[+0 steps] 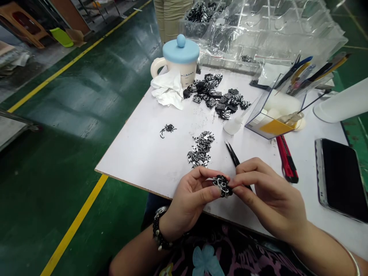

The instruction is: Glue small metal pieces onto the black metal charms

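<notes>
My left hand (pixel 191 201) pinches a small black-and-silver part (pixel 222 186) between thumb and fingers, above the table's front edge. From the other side, my right hand (pixel 266 195) has its thumb and fingertips closed at the same part's right edge. Black tweezers (pixel 232 152) run behind my right fingers, tips pointing away from me; whether they touch the hand I cannot tell. Just beyond the hands lies a pile of small silver pieces (pixel 202 147). Farther back is a heap of black-and-silver parts (pixel 220 97). A little cluster of thin black pieces (pixel 169 128) sits to the left.
A blue-lidded mug (pixel 188 71) and crumpled tissue (pixel 169 89) stand at the back left. On the right are a clear tool holder (pixel 258 124), a white bottle (pixel 233 124), a red cutter (pixel 286 160) and a phone (pixel 340 178). Clear plastic trays (pixel 276 42) lean at the back.
</notes>
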The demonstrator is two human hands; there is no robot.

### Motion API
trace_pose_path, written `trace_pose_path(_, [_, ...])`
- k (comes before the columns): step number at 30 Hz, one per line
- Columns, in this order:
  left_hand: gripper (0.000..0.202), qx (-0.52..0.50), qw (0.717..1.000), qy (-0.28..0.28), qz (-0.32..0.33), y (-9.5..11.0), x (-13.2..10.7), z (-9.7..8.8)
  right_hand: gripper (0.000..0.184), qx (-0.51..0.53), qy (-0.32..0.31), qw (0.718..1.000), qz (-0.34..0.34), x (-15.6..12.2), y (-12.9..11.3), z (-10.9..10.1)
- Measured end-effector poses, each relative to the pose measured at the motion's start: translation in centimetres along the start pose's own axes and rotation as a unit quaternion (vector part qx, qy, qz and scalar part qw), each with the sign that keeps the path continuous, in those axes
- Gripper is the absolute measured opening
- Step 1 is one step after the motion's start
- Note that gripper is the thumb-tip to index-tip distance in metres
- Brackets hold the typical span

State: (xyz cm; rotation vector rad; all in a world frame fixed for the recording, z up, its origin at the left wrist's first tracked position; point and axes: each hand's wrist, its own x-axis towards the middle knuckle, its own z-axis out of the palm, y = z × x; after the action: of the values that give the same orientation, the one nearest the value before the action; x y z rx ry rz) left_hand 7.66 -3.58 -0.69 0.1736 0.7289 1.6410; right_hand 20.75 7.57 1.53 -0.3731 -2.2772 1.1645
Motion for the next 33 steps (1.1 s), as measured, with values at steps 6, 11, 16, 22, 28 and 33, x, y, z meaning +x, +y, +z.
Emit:
trace_pose_path(6, [0.024, 0.029, 0.999, 0.012, 0.008, -0.14, 0.03, -0.03, 0.013, -0.035, -0.002, 0.999, -0.014, -0.09, -0.03, 0.25])
trace_pose_path(11, [0.024, 0.036, 0.999, 0.013, 0.007, -0.25, 0.02, -0.02, 0.015, -0.095, -0.01, 0.993, -0.065, -0.09, -0.02, -0.2])
trace_pose_path(16, [0.023, 0.03, 0.999, 0.013, 0.015, -0.37, 0.02, -0.08, 0.012, -0.126, -0.024, 0.989, -0.079, 0.12, -0.05, -0.53])
trace_pose_path(22, [0.024, 0.03, 0.999, 0.012, 0.011, -0.38, -0.03, -0.08, 0.009, -0.138, -0.026, 0.986, -0.088, 0.16, -0.25, -0.42])
trace_pose_path(28, [0.024, 0.042, 0.999, 0.011, 0.012, -0.47, -0.04, -0.04, 0.009, -0.154, -0.014, 0.986, -0.061, 0.01, -0.68, -0.4])
trace_pose_path(33, [0.026, 0.042, 0.999, 0.014, 0.013, -0.66, -0.09, -0.08, 0.008, -0.165, -0.005, 0.985, -0.058, -0.03, -0.9, -0.31])
